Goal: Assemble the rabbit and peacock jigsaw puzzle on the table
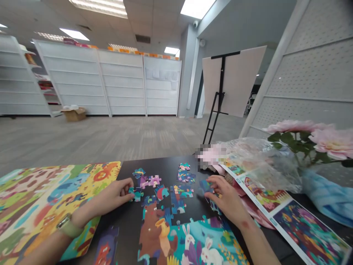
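A partly joined jigsaw puzzle (190,239) with a brown bear and white rabbits lies on the black table (127,221) in front of me. My left hand (121,193) is closed in a pinch at the edge of a teal puzzle piece (137,194), left of the joined part. On the right, my right hand (224,197) has its thumb and fingers curled around a dark blue puzzle piece (204,186), slightly blurred. More pieces lie under that hand, partly hidden. Between the hands are loose pieces and small joined clusters, among them a purple-pink one (150,181).
A finished colourful animal puzzle (63,195) covers the table's left side. Printed picture sheets (309,232), clear plastic wrap (256,154) and pink flowers in a blue-wrapped pot (325,195) crowd the right. An easel (220,84) and white shelves (121,84) stand beyond.
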A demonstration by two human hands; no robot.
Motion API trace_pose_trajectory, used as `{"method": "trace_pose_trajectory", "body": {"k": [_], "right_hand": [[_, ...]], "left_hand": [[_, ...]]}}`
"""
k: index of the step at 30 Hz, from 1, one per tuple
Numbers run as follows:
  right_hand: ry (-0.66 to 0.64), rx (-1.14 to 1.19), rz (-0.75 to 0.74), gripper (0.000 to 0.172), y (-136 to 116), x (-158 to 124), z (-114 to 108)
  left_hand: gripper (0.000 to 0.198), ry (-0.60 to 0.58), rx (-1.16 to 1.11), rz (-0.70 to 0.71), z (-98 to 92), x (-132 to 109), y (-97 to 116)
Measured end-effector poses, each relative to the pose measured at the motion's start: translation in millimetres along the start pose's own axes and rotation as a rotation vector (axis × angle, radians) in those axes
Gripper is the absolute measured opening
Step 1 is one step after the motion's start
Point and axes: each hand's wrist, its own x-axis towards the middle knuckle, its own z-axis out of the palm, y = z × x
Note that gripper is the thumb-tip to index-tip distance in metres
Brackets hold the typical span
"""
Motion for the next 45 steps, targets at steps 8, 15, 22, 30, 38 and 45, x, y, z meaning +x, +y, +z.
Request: {"method": "trace_pose_trajectory", "body": {"k": [8, 15, 22, 30, 38, 45], "right_hand": [[0.0, 0.0, 0.01, 0.023, 0.5, 0.7, 0.0], [0.023, -0.057, -0.012, 0.024, 12.2, 3.0, 0.2], [0.072, -0.052, -0.024, 0.028, 6.3, 4.1, -4.1], [-0.268, 0.526, 0.131, 0.037, -96.6, -30.6, 41.6], [-0.483, 0.649, 0.254, 0.066, -128.8, -46.4, 81.8], [-0.512, 0.712, 0.314, 0.086, -126.7, -43.5, 88.0]], "left_hand": [[0.022, 0.013, -0.067, 0.006, -4.2, 1.2, -10.5], [0.03, -0.013, -0.319, 0.012, -5.0, 0.5, -6.4], [0.039, 0.007, -0.568, 0.087, -1.1, -0.6, 12.3], [0.038, 0.009, -0.964, 0.113, 27.6, -13.9, 62.1], [0.04, -0.1, -1.012, 0.16, 44.3, -20.9, 72.3], [0.039, -0.067, -1.011, 0.189, 40.7, -24.4, 76.4]]}}
